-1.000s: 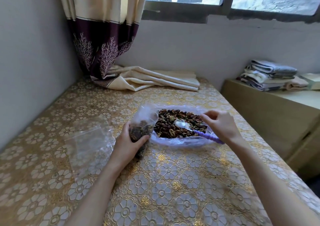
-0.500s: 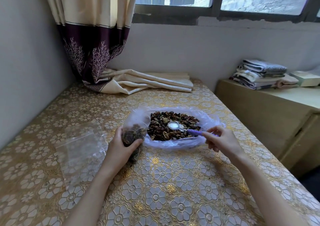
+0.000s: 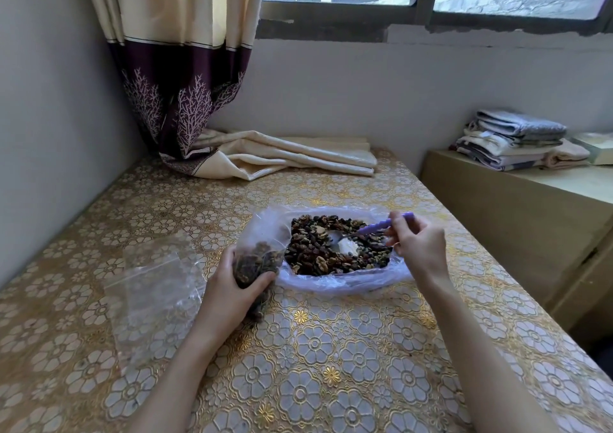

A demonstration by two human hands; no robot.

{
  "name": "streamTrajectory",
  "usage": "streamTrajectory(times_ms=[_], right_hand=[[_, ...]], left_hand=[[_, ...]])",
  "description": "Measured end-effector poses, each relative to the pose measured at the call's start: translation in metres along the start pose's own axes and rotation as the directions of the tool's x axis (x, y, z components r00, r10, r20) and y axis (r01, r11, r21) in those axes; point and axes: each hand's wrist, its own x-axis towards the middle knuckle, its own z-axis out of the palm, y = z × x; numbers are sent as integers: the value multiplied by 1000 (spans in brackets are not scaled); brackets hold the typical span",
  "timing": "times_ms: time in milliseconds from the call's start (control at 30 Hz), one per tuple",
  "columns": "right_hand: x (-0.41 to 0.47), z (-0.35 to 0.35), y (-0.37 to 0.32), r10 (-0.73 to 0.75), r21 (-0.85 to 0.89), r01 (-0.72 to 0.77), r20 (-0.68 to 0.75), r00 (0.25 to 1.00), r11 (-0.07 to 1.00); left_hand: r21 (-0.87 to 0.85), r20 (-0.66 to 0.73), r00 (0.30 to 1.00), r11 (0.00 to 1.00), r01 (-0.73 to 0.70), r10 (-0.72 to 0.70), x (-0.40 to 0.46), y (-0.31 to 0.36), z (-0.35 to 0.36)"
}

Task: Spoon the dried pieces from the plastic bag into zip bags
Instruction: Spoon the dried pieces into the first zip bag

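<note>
An open clear plastic bag lies on the table, and a heap of dark and tan dried pieces fills it. My left hand grips a small zip bag partly filled with the same pieces, held upright at the big bag's left edge. My right hand pinches the purple handle of a spoon. The spoon's shiny bowl rests on the pieces near the middle of the heap.
Empty clear zip bags lie flat to the left of my left hand. A folded curtain end lies at the table's far side under the window. A low cabinet with folded cloths stands to the right.
My right hand has shifted its hold on the spoon handle, which now points up and to the right. The spoon's bowl stays on the heap. My left hand keeps holding the zip bag.
</note>
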Motion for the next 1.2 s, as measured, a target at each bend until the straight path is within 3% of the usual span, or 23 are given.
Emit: streamTrajectory(times_ms=[233, 533, 833, 1200], right_hand=[[-12, 21, 9, 179, 162, -199, 127, 976, 967], [-18, 9, 8, 211, 330, -189, -32, 977, 925], [-28, 13, -18, 48, 390, -9, -90, 995, 921], [-51, 29, -43, -110, 431, 57, 99, 989, 900]], left_hand=[[9, -3, 1000, 1000, 2, -1, 0, 2, 1], [7, -1, 1000, 1000, -2, 2, 0, 3, 1], [8, 24, 1000, 1000, 16, -16, 0, 6, 1], [-6, 28, 999, 999, 38, -38, 2, 6, 2]])
